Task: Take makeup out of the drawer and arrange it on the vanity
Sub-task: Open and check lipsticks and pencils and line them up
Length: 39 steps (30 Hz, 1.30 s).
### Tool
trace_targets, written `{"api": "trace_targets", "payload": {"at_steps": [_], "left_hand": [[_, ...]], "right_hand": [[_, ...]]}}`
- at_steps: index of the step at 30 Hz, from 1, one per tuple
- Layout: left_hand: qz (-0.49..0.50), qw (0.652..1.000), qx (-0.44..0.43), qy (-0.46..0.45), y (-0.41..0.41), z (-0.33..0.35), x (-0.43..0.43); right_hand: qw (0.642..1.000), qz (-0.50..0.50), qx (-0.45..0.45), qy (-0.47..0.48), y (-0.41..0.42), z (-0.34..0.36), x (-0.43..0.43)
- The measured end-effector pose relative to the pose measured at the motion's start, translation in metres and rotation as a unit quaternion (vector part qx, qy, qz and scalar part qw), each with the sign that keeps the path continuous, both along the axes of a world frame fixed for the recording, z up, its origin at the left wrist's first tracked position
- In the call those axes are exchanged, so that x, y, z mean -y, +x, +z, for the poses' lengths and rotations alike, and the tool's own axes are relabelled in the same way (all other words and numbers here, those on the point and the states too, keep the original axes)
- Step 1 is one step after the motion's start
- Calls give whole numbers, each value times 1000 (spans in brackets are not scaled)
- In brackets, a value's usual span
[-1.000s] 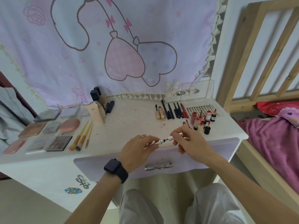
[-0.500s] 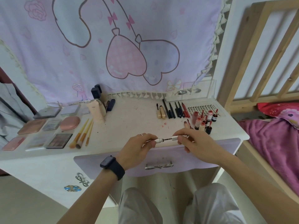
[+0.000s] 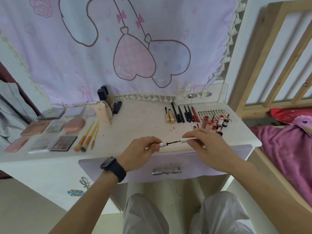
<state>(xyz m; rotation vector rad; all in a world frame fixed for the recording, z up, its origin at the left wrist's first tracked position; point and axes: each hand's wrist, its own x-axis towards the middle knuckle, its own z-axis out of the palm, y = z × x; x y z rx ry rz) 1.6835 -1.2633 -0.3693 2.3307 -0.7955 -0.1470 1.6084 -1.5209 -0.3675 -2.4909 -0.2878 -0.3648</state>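
- Mascara (image 3: 175, 142): held level between both hands, just above the front edge of the vanity (image 3: 135, 127) and over the drawer (image 3: 118, 164) front.
- Grip: left hand (image 3: 140, 152) pinches the silver cap (image 3: 163, 144); right hand (image 3: 207, 147) has its fingers curled round the white tube (image 3: 188, 140). A dark stem (image 3: 172, 142) lies bare between the two grips.
- Risk: with the stem exposed, a slip or a crooked push would likely smear product on the fingers or on the surface beneath the grip.
- Risk: lip tints (image 3: 214, 124) stand upright just beyond the right hand; a wide swing of that hand could topple them.
- Appearance: slim and rigid, with a white barrel, silver collar and thin dark stem; the brush tip is hidden inside the tube.
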Motion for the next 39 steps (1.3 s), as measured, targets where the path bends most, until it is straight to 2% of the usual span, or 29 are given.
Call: {"api": "trace_targets", "payload": {"at_steps": [11,18,20,23,25,27,30,33,39], "left_hand": [[6,1000,-22,0,6,-2,-5],[32,996,46,-68,10,-6,-1],[35,994,61,-86,11,-5,0],[67,987,43,-143,11,-3,5],[106,973,-12,-205,15,-1,11],[143,943,-89,-288,23,1,19],[201,898,-189,-344,41,7,34],[244,861,-272,-353,69,11,49],[305,902,-240,-190,130,1,81]], "right_hand": [[995,7,74,-68,-7,4,-3],[998,-61,2,6,-10,8,-3],[997,-64,-10,47,-12,9,-3],[973,-81,-24,213,-13,9,-1],[935,-79,-33,344,-12,10,-1],[891,-76,-39,446,-11,10,-2],[831,-75,-37,550,-7,13,0],[815,-72,0,575,-2,19,8],[849,-148,72,502,1,16,50]]}}
